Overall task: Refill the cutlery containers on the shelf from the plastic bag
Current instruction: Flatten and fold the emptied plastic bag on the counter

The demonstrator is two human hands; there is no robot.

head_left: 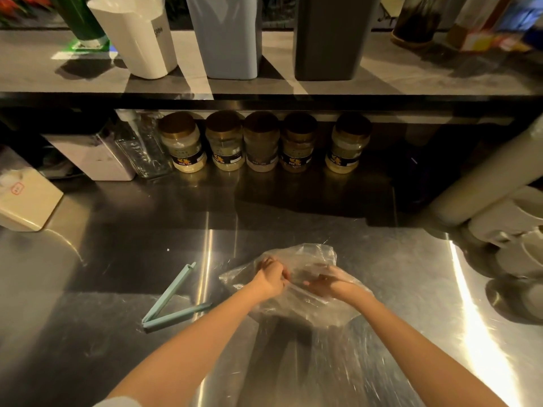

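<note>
The left hand (271,279) is closed, fingers curled, on the film of the plastic bag (308,257). Just beside it the right hand (330,284) is partly veiled by the film and is likewise bent onto the plastic, pinching it. The bag is seen crumpled on the steel desk (411,289); its contents cannot be made out. An opened green bag clip (169,308) is laid on the desk to the left, apart from the bag. On the shelf (44,69) above, a white container (138,39), a pale blue container (226,36) and a dark grey container (332,36) are stood side by side. A row of jars (261,142) is kept beneath the shelf.
</note>
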